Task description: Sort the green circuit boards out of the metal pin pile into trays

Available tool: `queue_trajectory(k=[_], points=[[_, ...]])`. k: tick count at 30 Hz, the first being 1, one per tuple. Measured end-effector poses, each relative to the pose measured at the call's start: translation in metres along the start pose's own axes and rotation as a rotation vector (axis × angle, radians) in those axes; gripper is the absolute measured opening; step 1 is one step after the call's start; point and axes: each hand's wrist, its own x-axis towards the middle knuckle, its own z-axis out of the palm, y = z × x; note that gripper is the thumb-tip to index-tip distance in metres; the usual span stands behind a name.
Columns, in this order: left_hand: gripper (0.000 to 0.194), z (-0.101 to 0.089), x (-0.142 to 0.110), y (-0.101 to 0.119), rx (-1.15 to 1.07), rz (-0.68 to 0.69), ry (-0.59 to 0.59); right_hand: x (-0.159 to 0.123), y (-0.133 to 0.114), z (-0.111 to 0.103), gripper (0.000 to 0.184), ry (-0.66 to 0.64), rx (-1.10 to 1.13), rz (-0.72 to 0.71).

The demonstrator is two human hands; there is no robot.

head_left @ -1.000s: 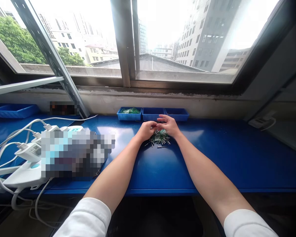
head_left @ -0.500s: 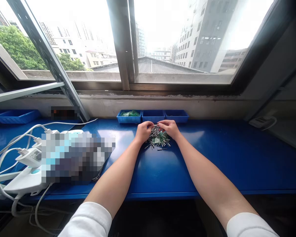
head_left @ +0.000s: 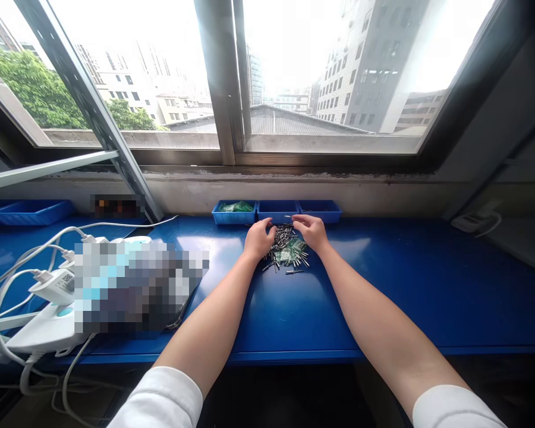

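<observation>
The left hand [head_left: 259, 239] is curving at the centre of the frame along the left edge of a pile of small dark metal pieces [head_left: 285, 234]; its fingers are bending inward, and I cannot tell whether they are gripping anything. The right hand [head_left: 311, 232] is sitting just right of the pile, thumb and fingers pinching what is looking like a slim metal piece [head_left: 288, 216], which is pointing toward the left hand. The pile is lying between the two hands on the blue table [head_left: 294, 321], slightly below the middle of the frame. A crumpled green packet [head_left: 286, 256] is resting among the lower pieces, and one loose piece [head_left: 294, 272] is lying just below it, apart from the others.

Above the hands, three blue bins are standing in a row against the wall: the left bin [head_left: 234, 219] is holding green packets [head_left: 236, 206], the middle bin [head_left: 267, 215] is standing next to it, and the right bin [head_left: 333, 216] is holding something dark and hard to make out. At the lower left, a white power strip [head_left: 40, 336] is carrying plugged-in chargers [head_left: 57, 286] with trailing cables, beside a blurred-out patch. Windows [head_left: 294, 137] are filling the top.
</observation>
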Motion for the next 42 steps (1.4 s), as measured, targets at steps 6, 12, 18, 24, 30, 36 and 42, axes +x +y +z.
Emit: queue_trajectory(k=[6, 12, 18, 24, 30, 36, 42], points=[[0.044, 0.002, -0.001, -0.003, 0.199, -0.018, -0.137, 0.004, 0.009, -0.002, 0.048, 0.142, -0.584, -0.116], [0.043, 0.002, -0.003, 0.001, 0.248, 0.019, -0.208, 0.010, 0.015, -0.005, 0.069, 0.105, -0.783, 0.032], [0.047, -0.001, -0.005, 0.003, 0.288, 0.041, -0.287, 0.014, 0.023, -0.010, 0.079, -0.039, -0.811, 0.127], [0.047, -0.001, -0.005, 0.003, 0.309, 0.049, -0.305, 0.011, 0.027, -0.007, 0.080, -0.029, -0.751, 0.059], [0.044, 0.000, -0.005, 0.002, 0.302, 0.056, -0.291, 0.008, 0.018, -0.002, 0.035, 0.116, -0.652, -0.081], [0.041, 0.000, -0.005, 0.002, 0.296, 0.068, -0.283, 0.003, 0.013, 0.005, 0.027, -0.177, -0.704, -0.053], [0.041, -0.001, -0.005, 0.003, 0.295, 0.053, -0.284, 0.001, 0.014, 0.011, 0.023, -0.266, -0.727, -0.064]])
